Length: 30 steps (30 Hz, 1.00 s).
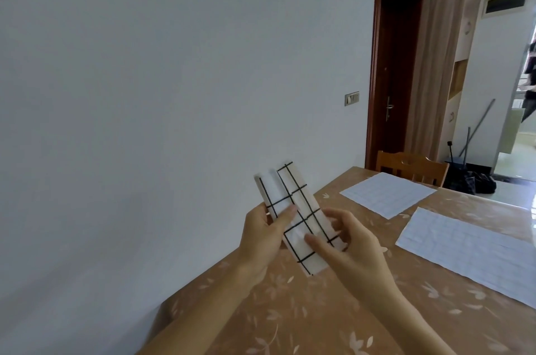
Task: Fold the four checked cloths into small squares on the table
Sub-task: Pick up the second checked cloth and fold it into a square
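In the middle of the frame, a folded white cloth with black check lines (300, 199) is held up in the air above the near-left edge of the brown flower-patterned table (290, 314), touching nothing but the hands. It is already down to a long narrow strip, tilted with its top end toward the upper left. Two layers show at the top, slightly splayed apart.

The left hand (261, 235) pinches the strip at mid-length, thumb (285, 215) laid across the front and the fingers hidden behind. The right hand (348, 244) grips the lower half, thumb on the front face and fingers curled round the right edge.

The cloth looks thin, light and limp, though several layers give it enough body to stand out of the hands without drooping. It will likely spring open if released, so each fold needs pinching at the crease. The loose top end is the sensible place to take next, bringing it down over the lower end.

At the right of the frame, a far pale checked cloth (388, 193) and a near pale checked cloth (470, 253) lie flat and unfolded on the table, well apart from the hands. A fourth is not in view.
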Available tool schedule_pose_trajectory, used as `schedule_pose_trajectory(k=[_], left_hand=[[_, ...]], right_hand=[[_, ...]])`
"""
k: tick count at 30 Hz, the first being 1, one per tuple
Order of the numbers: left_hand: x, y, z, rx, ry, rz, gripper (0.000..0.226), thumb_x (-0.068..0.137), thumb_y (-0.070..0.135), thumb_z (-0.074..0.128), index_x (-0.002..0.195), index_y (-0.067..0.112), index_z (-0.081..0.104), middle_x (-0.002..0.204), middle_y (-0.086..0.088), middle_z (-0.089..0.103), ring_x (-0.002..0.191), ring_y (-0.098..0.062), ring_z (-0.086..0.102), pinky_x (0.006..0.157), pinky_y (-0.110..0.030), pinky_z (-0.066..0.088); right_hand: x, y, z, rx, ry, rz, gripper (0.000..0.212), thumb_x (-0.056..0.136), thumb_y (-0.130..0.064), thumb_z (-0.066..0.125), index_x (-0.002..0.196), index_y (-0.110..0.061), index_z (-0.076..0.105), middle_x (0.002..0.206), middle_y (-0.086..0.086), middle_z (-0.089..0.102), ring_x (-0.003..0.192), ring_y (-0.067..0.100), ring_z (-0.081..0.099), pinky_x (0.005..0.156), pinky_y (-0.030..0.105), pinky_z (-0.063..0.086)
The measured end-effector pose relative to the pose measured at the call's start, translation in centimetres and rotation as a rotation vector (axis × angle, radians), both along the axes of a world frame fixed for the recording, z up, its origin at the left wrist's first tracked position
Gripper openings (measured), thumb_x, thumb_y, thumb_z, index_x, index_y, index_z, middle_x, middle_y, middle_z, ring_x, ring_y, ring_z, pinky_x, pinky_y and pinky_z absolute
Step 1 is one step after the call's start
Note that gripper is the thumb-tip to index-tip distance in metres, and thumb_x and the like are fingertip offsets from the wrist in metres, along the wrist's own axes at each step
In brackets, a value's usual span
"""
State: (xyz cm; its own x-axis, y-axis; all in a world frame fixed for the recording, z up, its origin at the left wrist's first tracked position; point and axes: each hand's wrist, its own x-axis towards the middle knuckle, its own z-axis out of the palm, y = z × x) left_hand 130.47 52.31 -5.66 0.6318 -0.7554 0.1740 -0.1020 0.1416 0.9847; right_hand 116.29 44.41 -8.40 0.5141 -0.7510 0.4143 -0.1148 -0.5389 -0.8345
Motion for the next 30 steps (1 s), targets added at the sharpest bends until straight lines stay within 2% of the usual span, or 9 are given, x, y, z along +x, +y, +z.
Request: schedule_pose_trajectory(k=[3,7,11,14,17,22,25,27,30], left_hand=[[0.1,-0.1,0.3,-0.024,0.091,0.021,0.017,0.094,0.02,0.07,0.109,0.011,0.073,0.099,-0.008,0.079,0.094,-0.026,0.076,0.085,-0.053,0.061],[0.2,-0.2,1.1,-0.035,0.216,0.024,0.013,0.089,0.016,0.073,0.099,0.008,0.074,0.091,-0.01,0.078,0.086,-0.024,0.076,0.072,-0.042,0.062],[1.4,0.4,2.0,-0.016,0.241,-0.057,0.009,0.09,0.013,0.07,0.096,0.008,0.075,0.087,-0.013,0.076,0.076,-0.023,0.075,0.065,-0.039,0.06],[2.5,1.2,2.4,0.022,0.161,-0.132,0.012,0.09,0.007,0.068,0.1,0.009,0.075,0.096,-0.015,0.072,0.076,-0.032,0.069,0.063,-0.039,0.06],[3.4,1.8,2.8,0.023,0.071,-0.179,0.025,0.093,0.003,0.062,0.108,0.019,0.075,0.098,-0.01,0.069,0.077,-0.032,0.068,0.054,-0.035,0.058],[3.5,2.3,3.2,-0.008,0.085,-0.228,0.034,0.098,-0.002,0.046,0.084,0.01,0.074,0.086,-0.011,0.069,0.065,-0.032,0.071,0.047,-0.032,0.057],[3.0,2.2,3.2,-0.048,0.124,-0.221,0.037,0.099,-0.002,0.039,0.075,0.006,0.066,0.08,-0.015,0.062,0.063,-0.026,0.067,0.049,-0.033,0.057],[3.0,1.9,3.2,-0.097,0.188,-0.228,0.034,0.096,0.004,0.038,0.072,0.006,0.062,0.078,-0.012,0.061,0.065,-0.026,0.067,0.054,-0.036,0.058],[3.0,1.8,3.2,-0.14,0.204,-0.264,0.037,0.098,0.019,0.041,0.072,0.004,0.063,0.076,-0.007,0.063,0.071,-0.025,0.068,0.062,-0.041,0.059]], right_hand=[[-0.6,-0.5,0.5,0.165,-0.038,0.068,0.025,0.074,-0.044,0.081,0.082,-0.022,0.072,0.07,0.001,0.064,0.061,0.01,0.052,0.059,0.026,0.044],[-0.6,-0.6,0.8,0.24,-0.179,0.067,0.02,0.082,-0.017,0.079,0.071,-0.014,0.063,0.058,-0.008,0.062,0.055,0.008,0.052,0.05,0.017,0.04],[-1.4,-1.7,1.3,0.215,-0.25,0.07,0.013,0.085,-0.014,0.075,0.082,-0.007,0.065,0.079,0.009,0.071,0.082,0.031,0.069,0.07,0.044,0.055],[-2.4,-2.2,2.0,0.128,-0.299,0.104,0.006,0.083,-0.01,0.076,0.081,-0.014,0.072,0.082,0.011,0.072,0.085,0.033,0.067,0.072,0.033,0.054],[-3.3,-3.0,2.6,0.136,-0.301,0.144,0.012,0.081,-0.013,0.078,0.086,-0.024,0.078,0.085,0.025,0.067,0.083,0.042,0.062,0.076,0.044,0.052],[-4.4,-3.9,3.0,0.124,-0.339,0.256,0.029,0.087,0.009,0.063,0.075,-0.012,0.078,0.094,0.008,0.076,0.097,0.022,0.07,0.082,0.025,0.057],[-4.8,-3.7,3.1,0.157,-0.273,0.27,0.045,0.091,0.018,0.047,0.07,-0.008,0.078,0.099,0.006,0.077,0.095,0.022,0.072,0.074,0.027,0.06],[-5.0,-3.7,3.0,0.205,-0.257,0.273,0.044,0.093,0.012,0.046,0.07,-0.007,0.077,0.091,0.013,0.076,0.084,0.032,0.072,0.067,0.029,0.06],[-4.9,-3.5,3.0,0.247,-0.248,0.24,0.029,0.094,-0.022,0.058,0.073,-0.008,0.074,0.083,0.015,0.074,0.078,0.031,0.073,0.069,0.034,0.06]])
